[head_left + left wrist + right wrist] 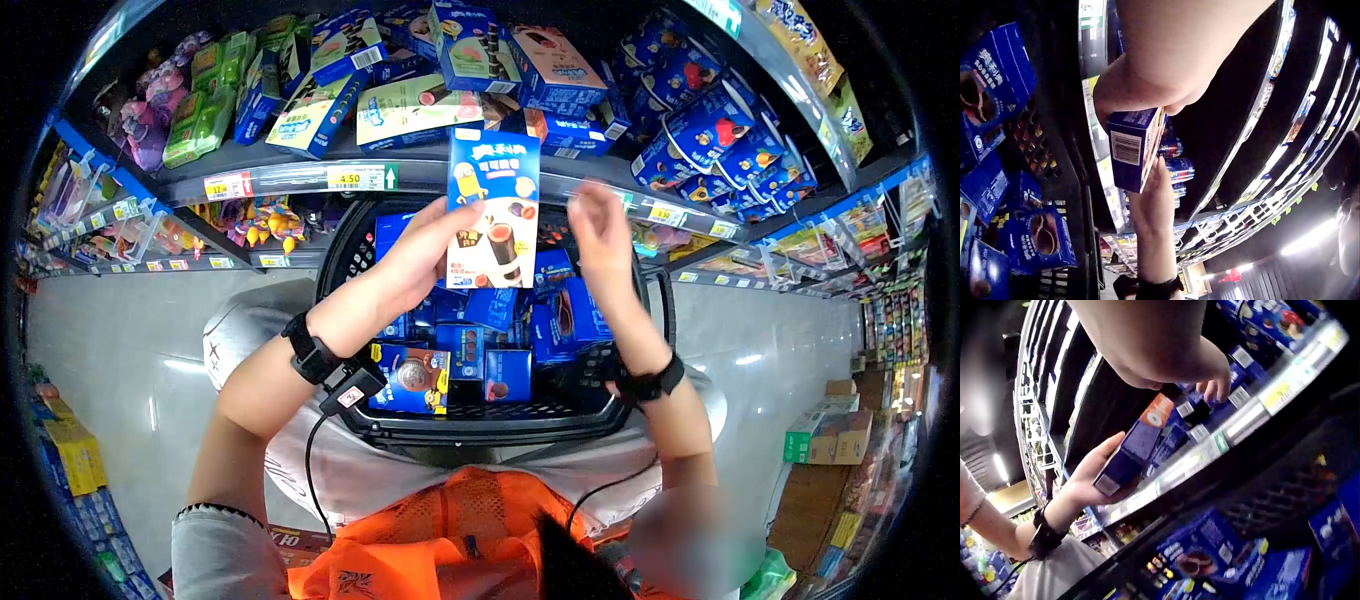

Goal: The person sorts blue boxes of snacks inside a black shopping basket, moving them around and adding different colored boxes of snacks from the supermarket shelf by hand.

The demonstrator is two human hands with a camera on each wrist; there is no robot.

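My left hand grips a blue and white wafer roll box by its left edge, thumb across the front. The box stands upright over the far part of a black shopping basket, its printed front facing me. In the left wrist view the barcode end of the box shows. My right hand is raised to the right of the box, apart from it, with loosely bent fingers and nothing in them. Several blue snack boxes lie in the basket below.
Beyond the basket, a shelf holds tilted wafer roll boxes, green packs at left and blue packs at right. Price tags line the shelf edge. Cardboard boxes stand on the floor at right.
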